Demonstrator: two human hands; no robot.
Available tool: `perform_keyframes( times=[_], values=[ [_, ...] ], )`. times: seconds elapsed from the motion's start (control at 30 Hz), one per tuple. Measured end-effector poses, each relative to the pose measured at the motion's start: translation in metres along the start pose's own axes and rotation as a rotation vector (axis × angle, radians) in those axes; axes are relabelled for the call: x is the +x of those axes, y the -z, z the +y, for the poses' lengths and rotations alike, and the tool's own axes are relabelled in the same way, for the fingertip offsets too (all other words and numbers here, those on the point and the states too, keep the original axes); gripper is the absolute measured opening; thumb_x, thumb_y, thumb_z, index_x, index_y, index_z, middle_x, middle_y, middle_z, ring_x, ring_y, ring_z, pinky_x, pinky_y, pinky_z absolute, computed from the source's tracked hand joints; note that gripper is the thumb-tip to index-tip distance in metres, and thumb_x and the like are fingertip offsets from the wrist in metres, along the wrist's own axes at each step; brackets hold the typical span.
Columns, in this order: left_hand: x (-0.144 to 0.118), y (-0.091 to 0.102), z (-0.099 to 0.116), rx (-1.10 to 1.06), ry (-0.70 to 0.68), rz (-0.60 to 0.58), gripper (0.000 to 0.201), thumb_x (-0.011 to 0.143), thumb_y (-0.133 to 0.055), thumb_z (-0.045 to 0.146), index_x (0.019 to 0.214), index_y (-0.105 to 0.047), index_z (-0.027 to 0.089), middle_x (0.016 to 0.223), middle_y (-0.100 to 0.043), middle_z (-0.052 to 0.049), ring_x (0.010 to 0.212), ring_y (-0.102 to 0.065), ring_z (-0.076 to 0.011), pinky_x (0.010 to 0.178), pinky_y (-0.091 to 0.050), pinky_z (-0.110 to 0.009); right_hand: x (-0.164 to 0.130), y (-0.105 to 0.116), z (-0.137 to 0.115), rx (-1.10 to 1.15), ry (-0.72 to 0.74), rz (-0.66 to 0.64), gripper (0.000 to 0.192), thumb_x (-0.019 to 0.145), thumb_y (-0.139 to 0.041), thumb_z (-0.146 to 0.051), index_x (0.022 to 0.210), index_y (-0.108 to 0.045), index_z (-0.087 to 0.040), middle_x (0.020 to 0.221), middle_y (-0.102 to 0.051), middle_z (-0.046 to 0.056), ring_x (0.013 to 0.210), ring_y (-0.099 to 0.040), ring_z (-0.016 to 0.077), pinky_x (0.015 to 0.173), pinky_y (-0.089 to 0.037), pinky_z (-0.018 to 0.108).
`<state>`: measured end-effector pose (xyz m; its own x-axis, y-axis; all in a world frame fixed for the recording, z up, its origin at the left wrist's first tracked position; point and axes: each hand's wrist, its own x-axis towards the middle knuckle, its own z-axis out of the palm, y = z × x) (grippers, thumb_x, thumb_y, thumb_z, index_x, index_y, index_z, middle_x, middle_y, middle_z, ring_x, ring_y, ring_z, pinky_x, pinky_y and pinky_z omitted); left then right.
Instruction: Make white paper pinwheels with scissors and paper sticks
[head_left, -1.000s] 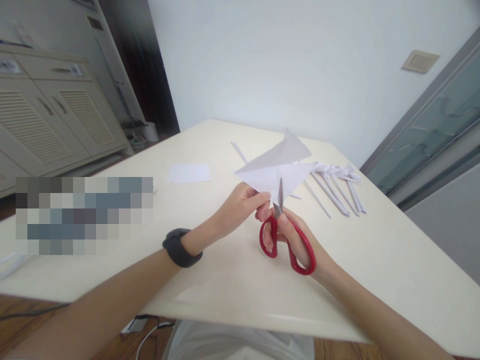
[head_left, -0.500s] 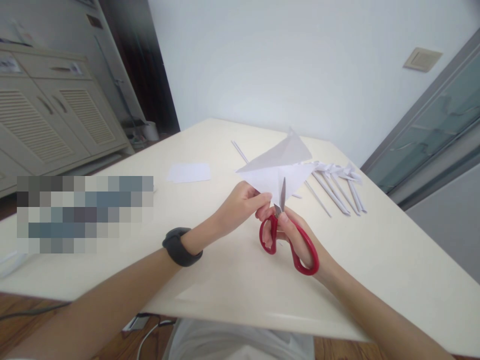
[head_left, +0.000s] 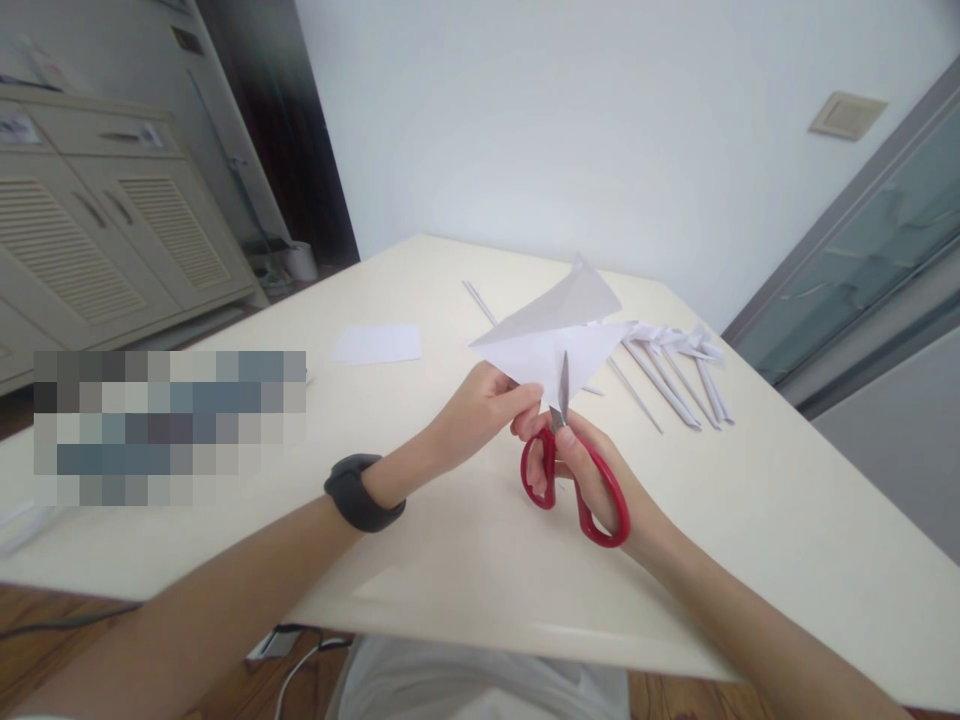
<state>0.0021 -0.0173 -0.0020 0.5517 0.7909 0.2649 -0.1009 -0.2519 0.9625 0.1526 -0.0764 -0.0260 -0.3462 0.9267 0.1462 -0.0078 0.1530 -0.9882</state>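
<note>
Thumb and fingers of my left hand (head_left: pixel 499 400) pinch the lower left edge of a folded sheet of white paper (head_left: pixel 525 350), held up above the table. One flap of the paper stands up at the back in a peak. My right hand (head_left: pixel 589 465) grips red-handled scissors (head_left: pixel 611 510), with its fingers through the loops. The scissor blades point away from me and lie across the paper's lower corner, one blade in front of it; the other is mostly hidden. My left fingertips are close to the blades.
On the white table (head_left: pixel 450 560) lie several rolled paper sticks (head_left: pixel 664 385), some joined to a folded paper piece (head_left: pixel 697 343). White paper slips (head_left: pixel 379 343) rest to the left. A pixelated patch hides the table's left part. A wall (head_left: pixel 525 130) stands behind.
The scissors' handles have drawn slightly closer together as my right hand closes a little. The paper and my left hand have hardly moved.
</note>
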Motion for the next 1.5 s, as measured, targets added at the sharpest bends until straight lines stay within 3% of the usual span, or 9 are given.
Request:
perform_keyframes(
  times=[1.1, 1.5],
  values=[
    [0.0007, 0.0022, -0.0024, 0.057, -0.022, -0.045, 0.027, 0.078, -0.042, 0.011, 0.052, -0.045, 0.015, 0.048, -0.046, 0.003, 0.050, -0.048, -0.0087, 0.055, -0.038, -0.024, 0.0014, 0.0007, 0.0021, 0.003, -0.014, -0.007, 0.032, 0.093, -0.036, -0.049, 0.087, -0.046, -0.019, 0.067, -0.055, 0.001, 0.055, -0.051, 0.0131, 0.056, -0.044, 0.030],
    [0.0000, 0.0016, -0.0020, 0.045, -0.009, -0.039, 0.029, 0.079, -0.041, 0.009, 0.050, -0.044, 0.015, 0.048, -0.044, 0.003, 0.052, -0.048, -0.0089, 0.058, -0.038, -0.024, -0.0011, 0.0010, -0.0004, 0.003, -0.046, 0.012, 0.029, 0.092, -0.039, -0.048, 0.086, -0.046, -0.020, 0.062, -0.054, -0.002, 0.048, -0.047, 0.0108, 0.052, -0.043, 0.027]
  ],
)
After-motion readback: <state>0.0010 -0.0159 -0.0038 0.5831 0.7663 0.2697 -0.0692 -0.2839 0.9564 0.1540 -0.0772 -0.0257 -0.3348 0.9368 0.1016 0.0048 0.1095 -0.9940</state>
